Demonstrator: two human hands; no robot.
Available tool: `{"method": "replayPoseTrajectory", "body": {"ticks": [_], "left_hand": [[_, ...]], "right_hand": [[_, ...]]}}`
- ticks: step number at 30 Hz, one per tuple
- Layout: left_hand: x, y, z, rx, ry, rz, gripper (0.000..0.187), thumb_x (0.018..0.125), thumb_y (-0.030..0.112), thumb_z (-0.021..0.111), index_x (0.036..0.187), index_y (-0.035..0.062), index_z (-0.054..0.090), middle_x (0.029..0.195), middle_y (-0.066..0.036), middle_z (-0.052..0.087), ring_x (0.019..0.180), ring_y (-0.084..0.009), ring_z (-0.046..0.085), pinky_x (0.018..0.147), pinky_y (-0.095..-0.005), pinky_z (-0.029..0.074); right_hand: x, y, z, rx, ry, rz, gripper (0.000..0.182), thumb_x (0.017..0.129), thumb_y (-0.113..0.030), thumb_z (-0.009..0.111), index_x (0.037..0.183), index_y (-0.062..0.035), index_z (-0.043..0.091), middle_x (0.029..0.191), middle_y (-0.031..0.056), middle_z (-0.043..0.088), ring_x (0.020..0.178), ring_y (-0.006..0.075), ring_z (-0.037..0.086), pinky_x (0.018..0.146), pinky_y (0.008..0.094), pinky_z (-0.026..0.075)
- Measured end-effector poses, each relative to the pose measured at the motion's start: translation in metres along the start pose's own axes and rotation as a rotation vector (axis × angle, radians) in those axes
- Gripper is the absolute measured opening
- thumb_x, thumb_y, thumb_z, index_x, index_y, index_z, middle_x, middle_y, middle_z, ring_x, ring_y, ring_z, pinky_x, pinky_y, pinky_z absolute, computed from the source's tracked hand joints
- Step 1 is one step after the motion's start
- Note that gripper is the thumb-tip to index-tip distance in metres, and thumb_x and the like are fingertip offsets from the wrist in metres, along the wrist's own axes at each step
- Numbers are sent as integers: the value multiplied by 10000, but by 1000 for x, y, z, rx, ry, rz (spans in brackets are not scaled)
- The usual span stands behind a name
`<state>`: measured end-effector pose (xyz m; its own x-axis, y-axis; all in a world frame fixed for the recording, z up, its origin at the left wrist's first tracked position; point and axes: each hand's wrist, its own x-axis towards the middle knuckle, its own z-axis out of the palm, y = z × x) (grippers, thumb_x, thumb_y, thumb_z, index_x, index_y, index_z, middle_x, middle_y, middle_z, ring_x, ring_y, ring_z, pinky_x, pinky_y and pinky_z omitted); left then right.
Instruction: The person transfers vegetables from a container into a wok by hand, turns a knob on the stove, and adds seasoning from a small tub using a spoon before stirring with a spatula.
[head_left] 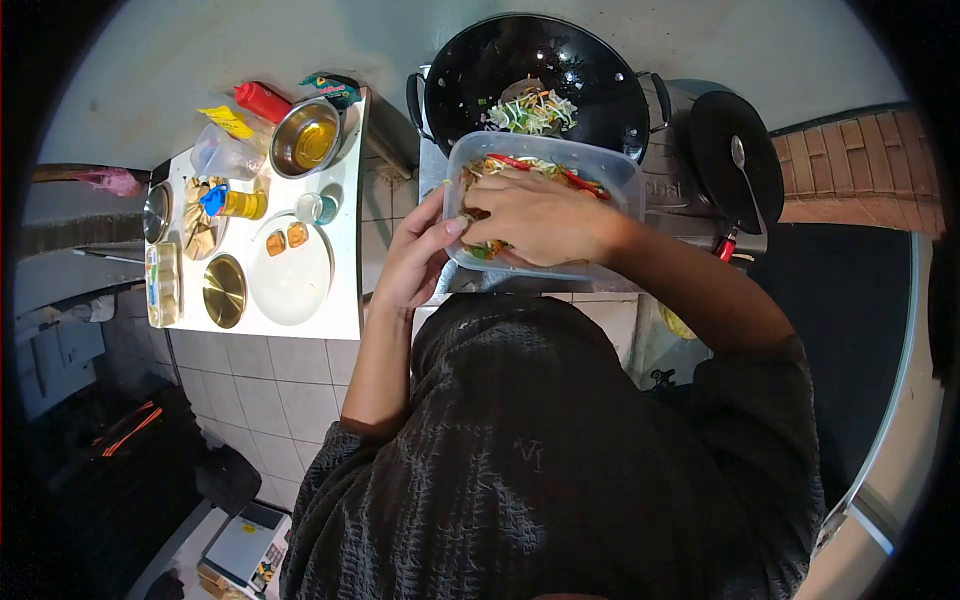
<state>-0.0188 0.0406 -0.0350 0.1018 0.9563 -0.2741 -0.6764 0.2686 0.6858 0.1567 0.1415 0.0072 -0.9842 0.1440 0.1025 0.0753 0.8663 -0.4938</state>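
A clear plastic container with chopped vegetables and red chili is tilted in front of a black wok. My left hand grips the container's left side, thumb over the rim. Inside the container, my right hand reaches into the vegetables; its fingertips are hidden among them, so what they hold cannot be made out. In the wok, beyond the container's far rim, lies a heap of shredded vegetables.
On the left, a white table bears a plate with two browned pieces, a metal pot, a glass, and bottles. A black lid with a spoon on it is right of the wok.
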Motion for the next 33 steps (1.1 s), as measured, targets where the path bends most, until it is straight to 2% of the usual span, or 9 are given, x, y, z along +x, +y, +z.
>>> {"method": "replayPoseTrajectory", "body": {"ticks": [7, 10, 13, 15, 19, 22, 26, 28, 33], "left_hand": [[-3, -3, -3, 50, 24, -5, 572, 853, 44, 596, 1370, -30, 363, 1241, -117, 545, 1093, -172, 548, 937, -315, 444], [-4, -3, -4, 58, 18, -26, 569, 854, 39, 593, 1368, -36, 363, 1246, -123, 541, 1092, -171, 548, 932, -311, 445], [-1, 3, -1, 71, 10, 3, 576, 852, 50, 597, 1369, -42, 359, 1257, -128, 533, 1107, -174, 538, 943, -316, 436], [-1, 10, 2, 103, 6, 48, 584, 850, 64, 602, 1369, -44, 358, 1263, -130, 528, 1116, -178, 532, 952, -320, 429], [-2, 22, 7, 136, 5, 97, 604, 848, 117, 605, 1372, -46, 354, 1271, -127, 522, 1146, -191, 515, 970, -336, 414], [0, 23, 8, 118, 11, 116, 599, 854, 141, 594, 1371, -45, 356, 1274, -127, 520, 1157, -198, 512, 973, -341, 414], [4, 16, 2, 54, 43, 93, 582, 867, 162, 574, 1368, -40, 358, 1283, -133, 512, 1141, -207, 530, 970, -349, 427], [2, 12, -2, 66, 57, 94, 582, 869, 170, 571, 1369, -37, 357, 1284, -133, 510, 1128, -209, 541, 964, -352, 434], [-13, 13, -8, 101, 88, 105, 601, 868, 208, 564, 1375, -30, 347, 1277, -137, 513, 1100, -213, 561, 952, -354, 448]], "right_hand": [[1, -1, 0, -85, -23, -110, 180, 755, -134, 603, 933, -129, 631, 1002, 108, 568, 1011, 302, 547, 889, 423, 427], [6, -3, -1, -96, -226, -70, 178, 751, -147, 602, 927, -131, 626, 953, 115, 577, 900, 321, 588, 835, 432, 455], [7, 6, 12, -53, -177, 5, 179, 754, -161, 607, 928, -127, 622, 915, 119, 577, 846, 325, 606, 795, 426, 473], [12, 11, 16, 140, -107, 227, 189, 759, -170, 621, 937, -106, 617, 908, 124, 577, 864, 311, 609, 793, 418, 477], [16, 19, -10, -47, 98, 39, 241, 746, -161, 649, 959, -53, 619, 967, 137, 560, 813, 309, 598, 727, 403, 497], [17, 23, -42, 12, 256, 145, 280, 746, -187, 663, 971, -25, 621, 933, 147, 580, 805, 309, 597, 692, 387, 489], [11, 20, -97, 122, 306, 317, 259, 769, -192, 641, 926, 11, 608, 794, 132, 627, 753, 191, 616, 690, 314, 479], [7, 36, -109, 79, 376, 341, 313, 718, -267, 650, 923, -31, 660, 851, 172, 663, 791, 325, 644, 721, 362, 498], [11, 70, -117, -86, 315, 528, 305, 732, -247, 642, 962, -48, 657, 898, 175, 663, 838, 325, 643, 769, 376, 504]]}}
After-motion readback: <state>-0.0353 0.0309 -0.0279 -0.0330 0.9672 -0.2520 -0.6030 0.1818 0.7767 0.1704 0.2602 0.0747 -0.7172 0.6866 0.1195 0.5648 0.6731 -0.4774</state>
